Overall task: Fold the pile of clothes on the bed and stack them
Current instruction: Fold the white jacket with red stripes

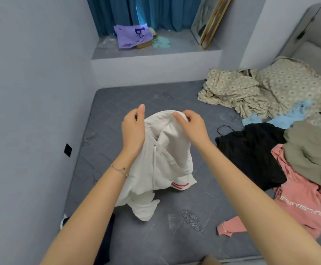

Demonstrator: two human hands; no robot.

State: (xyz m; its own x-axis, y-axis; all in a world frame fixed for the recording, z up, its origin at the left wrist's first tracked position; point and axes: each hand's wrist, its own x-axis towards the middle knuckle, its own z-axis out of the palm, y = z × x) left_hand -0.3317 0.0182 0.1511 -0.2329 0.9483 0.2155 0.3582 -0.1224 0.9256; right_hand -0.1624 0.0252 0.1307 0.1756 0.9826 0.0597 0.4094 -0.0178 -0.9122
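Both hands grip one garment: the left hand (pixel 133 129) and right hand (pixel 192 127) each pinch the top edge of the white top (pixel 165 161), held crumpled above the bed (pixel 175 243). Four loose garments lie heaped at the right: black garment (pixel 251 153), pink top (pixel 299 203), olive garment (pixel 312 152), blue garment (pixel 287 119). The bed's quilted grey surface shows ahead of the hands, bounded at the left by the wall (pixel 31 92).

The garment (pixel 163 150) is held above the mattress (pixel 165 245) centre; the clothes pile (pixel 260 153) is heaped at three o'clock; bedding (pixel 241 90) is bunched behind it, at two.
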